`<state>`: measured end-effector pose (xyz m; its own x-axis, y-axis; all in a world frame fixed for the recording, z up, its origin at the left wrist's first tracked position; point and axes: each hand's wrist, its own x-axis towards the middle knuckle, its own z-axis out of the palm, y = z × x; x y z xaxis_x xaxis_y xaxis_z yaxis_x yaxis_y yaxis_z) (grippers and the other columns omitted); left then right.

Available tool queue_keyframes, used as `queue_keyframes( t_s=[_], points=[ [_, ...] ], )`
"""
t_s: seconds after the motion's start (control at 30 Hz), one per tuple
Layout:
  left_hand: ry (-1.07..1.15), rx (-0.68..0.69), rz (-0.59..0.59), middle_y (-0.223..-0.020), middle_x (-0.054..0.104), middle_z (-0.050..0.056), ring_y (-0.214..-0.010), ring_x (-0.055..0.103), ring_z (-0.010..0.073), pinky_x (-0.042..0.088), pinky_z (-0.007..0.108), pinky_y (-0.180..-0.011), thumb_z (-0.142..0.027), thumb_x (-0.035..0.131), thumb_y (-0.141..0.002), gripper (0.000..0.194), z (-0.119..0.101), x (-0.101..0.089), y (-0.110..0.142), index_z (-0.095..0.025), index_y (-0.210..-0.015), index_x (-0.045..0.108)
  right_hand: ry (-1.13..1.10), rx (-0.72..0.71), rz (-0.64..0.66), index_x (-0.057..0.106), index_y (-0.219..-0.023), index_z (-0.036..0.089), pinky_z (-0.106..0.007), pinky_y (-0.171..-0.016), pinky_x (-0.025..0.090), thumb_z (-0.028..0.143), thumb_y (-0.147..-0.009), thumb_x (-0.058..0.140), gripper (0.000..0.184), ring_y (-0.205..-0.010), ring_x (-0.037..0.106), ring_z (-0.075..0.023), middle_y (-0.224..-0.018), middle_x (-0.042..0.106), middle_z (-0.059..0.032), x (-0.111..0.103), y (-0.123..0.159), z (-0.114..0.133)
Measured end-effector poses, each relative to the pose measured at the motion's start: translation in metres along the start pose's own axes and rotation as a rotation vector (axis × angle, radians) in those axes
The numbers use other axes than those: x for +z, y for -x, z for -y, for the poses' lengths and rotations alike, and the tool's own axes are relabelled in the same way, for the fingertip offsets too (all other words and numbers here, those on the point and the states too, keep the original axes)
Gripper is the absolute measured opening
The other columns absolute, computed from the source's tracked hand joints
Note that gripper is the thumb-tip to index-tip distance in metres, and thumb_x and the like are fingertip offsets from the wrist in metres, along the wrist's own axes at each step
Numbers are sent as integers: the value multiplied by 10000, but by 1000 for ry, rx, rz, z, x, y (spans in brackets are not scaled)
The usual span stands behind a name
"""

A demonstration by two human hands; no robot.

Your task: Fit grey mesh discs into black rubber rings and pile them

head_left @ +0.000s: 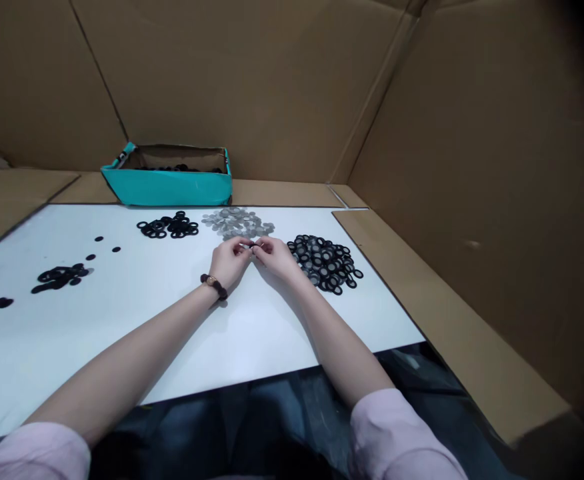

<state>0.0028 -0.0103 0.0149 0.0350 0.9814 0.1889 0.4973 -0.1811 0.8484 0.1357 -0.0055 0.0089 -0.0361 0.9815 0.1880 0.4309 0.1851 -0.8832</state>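
Near left: black cluster (62, 276), overlapping, uncountable. Right: one heap of black-rimmed grey discs (325, 263). Between: left hand (231, 262), right hand (275, 258), fingertips nearly closed, both pinching one small dark piece (252, 245). Left: three loose black discs (117, 249). Beyond hands: one pile black rings (171, 225), one pile grey discs (235, 220). Farthest: one teal box (172, 188), black contents (182, 168), count unclear.

I count one teal box (172, 189), one grey heap (235, 220), one grey-and-black heap (322, 260), two black heaps (177, 227), one black clump (3, 303), three lone black discs (117, 249).
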Motion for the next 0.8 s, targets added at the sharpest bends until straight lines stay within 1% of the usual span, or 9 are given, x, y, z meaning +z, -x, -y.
queue_keyframes(
  t_s=[0.1, 0.17, 0.27, 0.4, 0.47, 0.53, 0.67, 0.73, 0.8],
  points=[
    [-63, 57, 44, -770, 690, 39, -693, 563, 169, 436, 290, -689, -300, 540, -707, 194, -1, -4, -2, -176, -761, 679, 200, -72, 87, 535, -614, 176, -230, -560, 316, 200, -741, 496, 135, -550, 435, -108, -537, 498, 30, -7, 2, 2],
    [-115, 72, 74, -754, 683, 38, -696, 558, 175, 430, 293, -687, -312, 520, -717, 190, -1, -7, -3, -181, -720, 658, 228, -75, 106, 530, -609, 175, -228, -564, 314, 200, -737, 494, 136, -557, 439, -109, -544, 499, 29, -9, 3, 3],
    [-172, 96, 82, -766, 674, 46, -718, 556, 183, 422, 296, -696, -325, 475, -749, 215, -1, -9, -5, -182, -734, 635, 129, -59, 87, 527, -616, 171, -220, -558, 331, 222, -752, 476, 154, -548, 460, -105, -544, 513, 27, -8, 3, 5],
    [-152, 96, 68, -736, 645, 43, -698, 546, 178, 412, 290, -670, -334, 429, -784, 230, -2, -8, -2, -180, -746, 595, 35, -56, -51, 514, -587, 169, -215, -556, 355, 244, -760, 489, 190, -556, 482, -101, -546, 531, 21, -3, 4, 10],
    [-141, 79, 60, -697, 622, 32, -668, 530, 171, 407, 287, -646, -329, 417, -792, 217, -2, -6, 0, -185, -733, 568, -43, -5, -112, 532, -600, 167, -211, -549, 377, 241, -746, 526, 163, -551, 494, -96, -548, 544, 21, 3, 5, 11],
    [-148, 69, 43, -691, 609, 27, -662, 520, 168, 407, 288, -646, -327, 417, -794, 199, -2, -5, 2, -190, -721, 542, -184, 102, -141, 550, -633, 163, -207, -506, 395, 238, -734, 558, 125, -502, 491, -88, -539, 549, 23, 10, 5, 11],
    [-147, 78, -15, -750, 604, 31, -710, 526, 168, 418, 299, -692, -306, 423, -792, 151, -2, -5, 4, -194, -729, 502, -441, 307, -61, 529, -655, 164, -209, -384, 382, 270, -759, 557, 151, -370, 449, -79, -485, 519, 38, 20, 4, 10],
    [-124, 74, -18, -749, 595, 27, -715, 526, 168, 419, 304, -697, -298, 424, -791, 134, -2, -5, 3, -197, -735, 492, -456, 315, -32, 510, -640, 169, -203, -379, 381, 273, -771, 544, 171, -361, 447, -75, -474, 503, 45, 22, 4, 10],
    [-76, 39, -12, -739, 591, 21, -709, 527, 166, 422, 304, -691, -290, 437, -783, 119, -2, -6, 1, -199, -727, 490, -384, 256, -30, 498, -626, 174, -195, -406, 386, 251, -776, 531, 172, -380, 445, -69, -476, 492, 51, 21, 5, 12]
  ],
)
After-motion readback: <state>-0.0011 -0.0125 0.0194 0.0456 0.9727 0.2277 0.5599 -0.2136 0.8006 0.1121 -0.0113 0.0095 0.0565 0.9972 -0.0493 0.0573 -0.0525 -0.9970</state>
